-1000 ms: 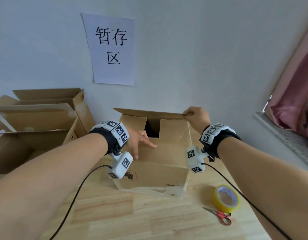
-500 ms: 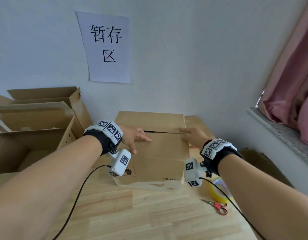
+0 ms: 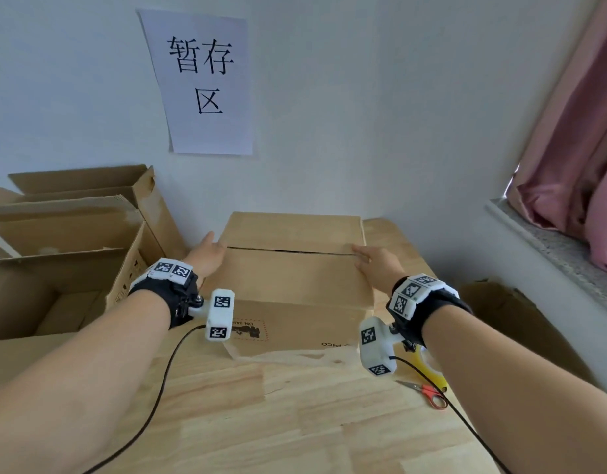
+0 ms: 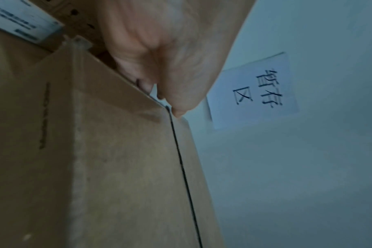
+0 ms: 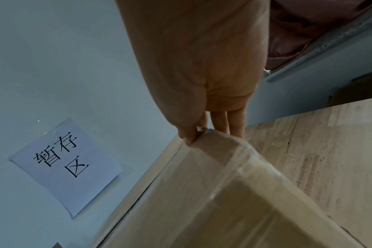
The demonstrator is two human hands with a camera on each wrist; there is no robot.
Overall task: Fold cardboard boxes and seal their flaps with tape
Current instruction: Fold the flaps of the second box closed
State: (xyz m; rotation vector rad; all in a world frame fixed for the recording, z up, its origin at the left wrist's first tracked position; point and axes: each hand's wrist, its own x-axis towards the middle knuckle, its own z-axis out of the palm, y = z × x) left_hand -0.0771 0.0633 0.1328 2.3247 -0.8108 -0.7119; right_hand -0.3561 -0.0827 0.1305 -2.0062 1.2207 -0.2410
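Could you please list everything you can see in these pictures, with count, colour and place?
Cardboard box: one, brown, table centre, top flaps folded shut, seam untaped.
Open boxes: at least two, brown, left of it.
Tape roll: one, yellow, table's right, partly hidden by the right wrist.
Scissors: one pair, red handles, in front of the roll.
Paper sign: one, white with black characters, on the wall.
Curtain: one, pink, upper right.
Table: one, light wood.
Left hand: at the box's left end of the seam.
Right hand: at the right end, thumb on top.
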